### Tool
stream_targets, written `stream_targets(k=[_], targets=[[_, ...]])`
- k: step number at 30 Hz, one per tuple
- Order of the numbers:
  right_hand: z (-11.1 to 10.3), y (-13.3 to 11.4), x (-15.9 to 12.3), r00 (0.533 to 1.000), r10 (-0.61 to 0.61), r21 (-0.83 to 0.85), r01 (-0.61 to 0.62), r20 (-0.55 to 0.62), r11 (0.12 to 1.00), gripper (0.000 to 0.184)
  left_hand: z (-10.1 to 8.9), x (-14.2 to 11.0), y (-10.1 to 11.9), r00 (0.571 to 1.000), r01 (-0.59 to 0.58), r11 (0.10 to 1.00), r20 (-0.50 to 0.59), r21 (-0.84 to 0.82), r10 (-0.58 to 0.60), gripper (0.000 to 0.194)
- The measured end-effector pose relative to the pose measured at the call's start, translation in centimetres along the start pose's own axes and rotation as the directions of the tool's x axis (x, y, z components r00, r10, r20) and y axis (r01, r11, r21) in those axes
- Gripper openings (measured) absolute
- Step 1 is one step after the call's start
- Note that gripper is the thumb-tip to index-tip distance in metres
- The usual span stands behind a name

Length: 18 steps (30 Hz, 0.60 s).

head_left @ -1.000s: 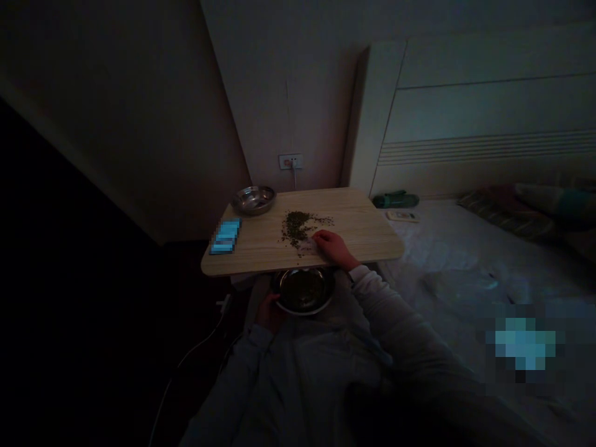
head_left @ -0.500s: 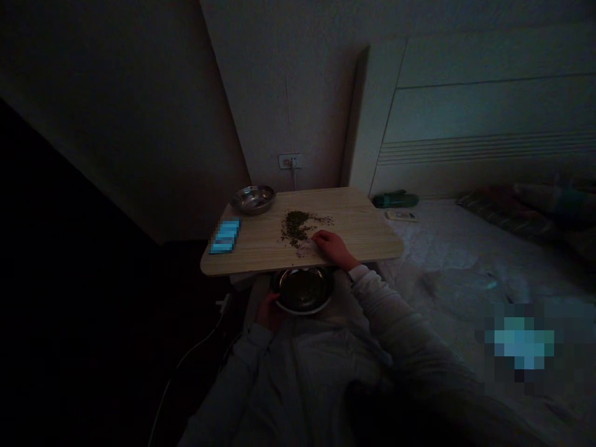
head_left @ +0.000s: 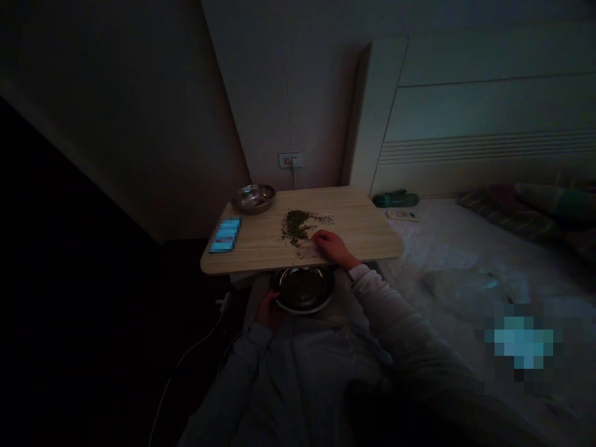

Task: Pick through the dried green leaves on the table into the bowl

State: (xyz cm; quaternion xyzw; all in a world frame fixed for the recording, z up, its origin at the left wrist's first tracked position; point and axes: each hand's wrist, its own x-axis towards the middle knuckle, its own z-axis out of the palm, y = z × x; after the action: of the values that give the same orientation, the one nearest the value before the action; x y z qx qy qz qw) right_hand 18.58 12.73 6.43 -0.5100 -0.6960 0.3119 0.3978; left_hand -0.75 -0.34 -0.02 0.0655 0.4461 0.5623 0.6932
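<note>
Small dark green and brown grains [head_left: 296,225] lie in a loose heap on a light wooden table [head_left: 261,256], with a thinner scatter off to the right. At the near side of the heap is my right hand [head_left: 333,246], its fingers pinched around a thin translucent sheet [head_left: 307,248] that rests on the tabletop. Below the table's front edge, my left hand [head_left: 269,309] grips the left rim of a metal bowl [head_left: 302,310] over my lap. The bowl's inside is dark, and its contents are hard to make out.
A second metal bowl [head_left: 254,198] stands at the table's back left, behind a lit, blurred phone [head_left: 225,234]. To the right, a green bottle [head_left: 395,199] and a pale remote [head_left: 402,215] lie on the bed [head_left: 419,248]. A white cable [head_left: 179,360] trails down at left.
My right hand and the translucent sheet have shifted only very slightly, and a few grains near the table's front edge have moved. The left hand and bowl stay in place.
</note>
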Motion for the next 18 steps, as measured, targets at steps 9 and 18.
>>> stream_targets(k=[9,18], targets=[[0.02,-0.21,-0.10,1.000,0.009,-0.018,-0.010,-0.022,1.000,0.017,-0.41,0.40,-0.11,1.000,-0.002,1.000,0.001,-0.003,0.002,0.019],[-0.19,-0.60,-0.18,1.000,0.023,-0.030,-0.022,0.004,0.999,0.017,-0.45,0.70,-0.33,1.000,-0.019,1.000,-0.014,-0.008,0.019,0.017]])
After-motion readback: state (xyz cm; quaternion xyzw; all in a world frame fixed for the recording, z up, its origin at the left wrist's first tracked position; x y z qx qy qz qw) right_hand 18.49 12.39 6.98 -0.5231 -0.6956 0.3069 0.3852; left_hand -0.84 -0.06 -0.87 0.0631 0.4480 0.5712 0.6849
